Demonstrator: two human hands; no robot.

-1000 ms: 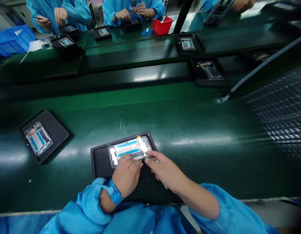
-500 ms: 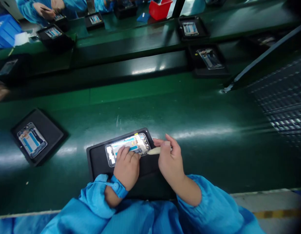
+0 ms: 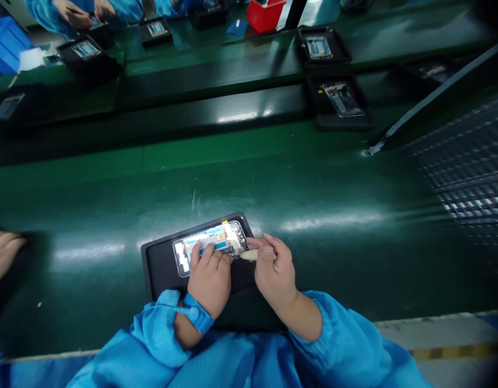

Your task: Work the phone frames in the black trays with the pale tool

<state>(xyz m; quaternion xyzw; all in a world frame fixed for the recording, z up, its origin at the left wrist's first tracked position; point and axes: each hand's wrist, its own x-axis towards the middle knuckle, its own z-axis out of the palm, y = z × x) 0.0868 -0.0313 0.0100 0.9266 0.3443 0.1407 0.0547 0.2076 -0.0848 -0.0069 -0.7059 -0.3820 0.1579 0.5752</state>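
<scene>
- Your left hand [image 3: 209, 275] lies flat on the opened phone [image 3: 210, 247], fingers together and pressing down on its near long edge. Keep that pressure even so the phone cannot slide.
- The phone rests lengthwise in the black tray [image 3: 160, 269], toward the tray's far edge. The tray sits on the green belt [image 3: 313, 188], close to the belt's near edge and directly in front of you.
- Your right hand [image 3: 273, 269] pinches a pale stick tool [image 3: 249, 255] between thumb and forefinger. Its tip meets the phone's right end, just beside your left fingertips.
- Hold the tool at a low angle and work with the tip only. In all likelihood, a light, short stroke serves better than force on parts this small.
- Keep your left fingers off the bright exposed area at the right end so the working point stays visible.
- Another person's hand [image 3: 2, 256] reaches in at the belt's left edge, well apart from your tray. Keep your elbows in.
- More trays with phones [image 3: 339, 99] stand on the far belt sections. A red bin [image 3: 265, 13] stands beyond them.
</scene>
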